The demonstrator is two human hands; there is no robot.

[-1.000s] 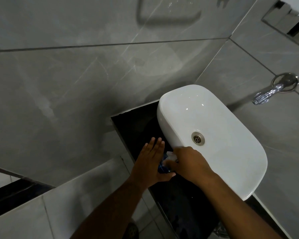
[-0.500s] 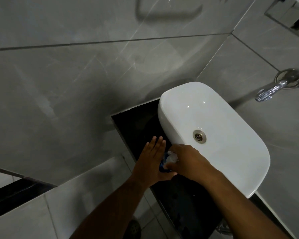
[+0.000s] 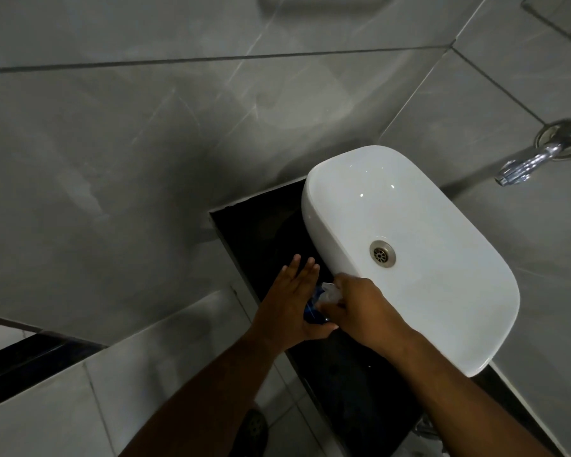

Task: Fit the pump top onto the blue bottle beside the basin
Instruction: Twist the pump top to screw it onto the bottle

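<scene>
Head view, looking down at a white basin [image 3: 442,291] set on a black tabletop [image 3: 264,232] in a grey-tiled corner. A chrome tap [image 3: 528,163] projects from the wall to the right, apart from the basin; a drain [image 3: 382,253] sits in the basin floor. The blue bottle [image 3: 311,313] stands on the tabletop just beside the basin's left wall, mostly hidden between the two hands. The left hand [image 3: 290,308] rests flat against the bottle's left side, fingers [image 3: 305,275] extended and together, thumb passing under the bottle's near side; it steadies the bottle with an unclosed hand. The right hand [image 3: 360,311] is curled over the bottle's top, clasping the pale pump top [image 3: 331,291], of which only a small part shows between the fingers. Whether the pump top is seated on the neck cannot be told. Both forearms enter from the lower edge. Lighting is dim.
</scene>
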